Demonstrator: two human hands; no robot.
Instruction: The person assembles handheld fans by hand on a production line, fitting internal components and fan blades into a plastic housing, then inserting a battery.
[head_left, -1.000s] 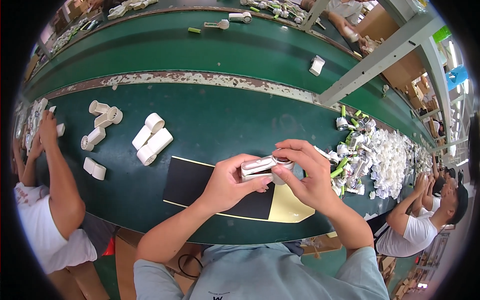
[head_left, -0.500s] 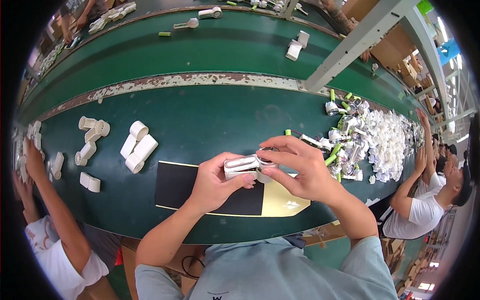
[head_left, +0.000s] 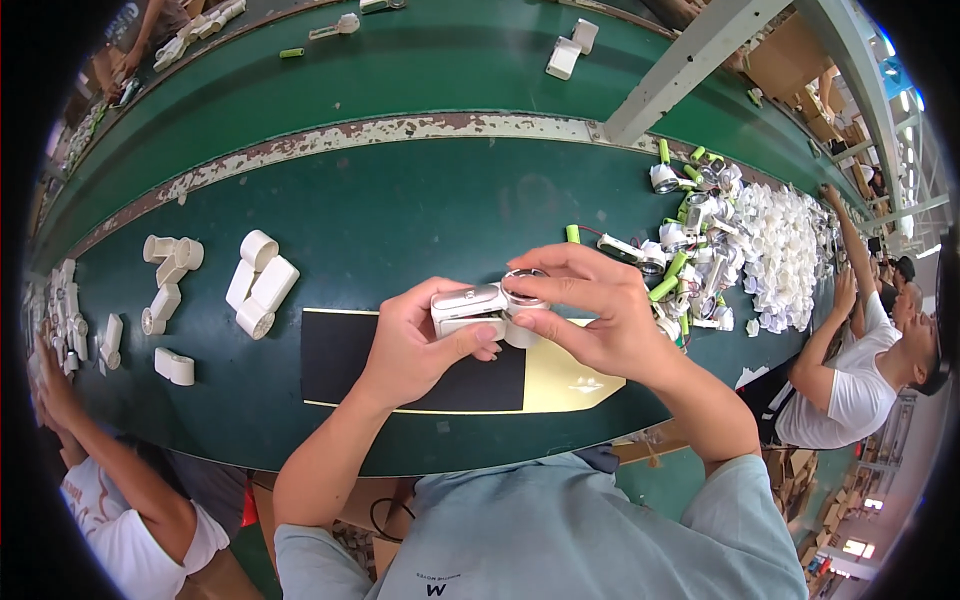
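Over the mat, both hands hold a small white plastic housing with a round end [head_left: 468, 300]. My left hand [head_left: 402, 335] grips its long body, thumb along the near side. My right hand [head_left: 612, 315] is closed round the round end, its fingers over a shiny silver-rimmed ring and its thumb at the side. A narrow gap shows along the body between the silver-topped upper part and the white lower part. Fingers hide much of the joint at the round end. Beneath lies a black mat [head_left: 460, 385] with a pale yellow pointed end.
White housings [head_left: 268, 285] lie in groups to the left. On the right are assemblies with green cylindrical cells [head_left: 668, 275] and a heap of small white pieces [head_left: 775, 260]. A metal post [head_left: 690, 70] rises beyond the worn rail [head_left: 400, 128]. Co-workers sit at both sides.
The whole view has shifted, with the bench sitting higher in the picture. Both hands keep their hold on the housing, with only slight finger movement at the round end.
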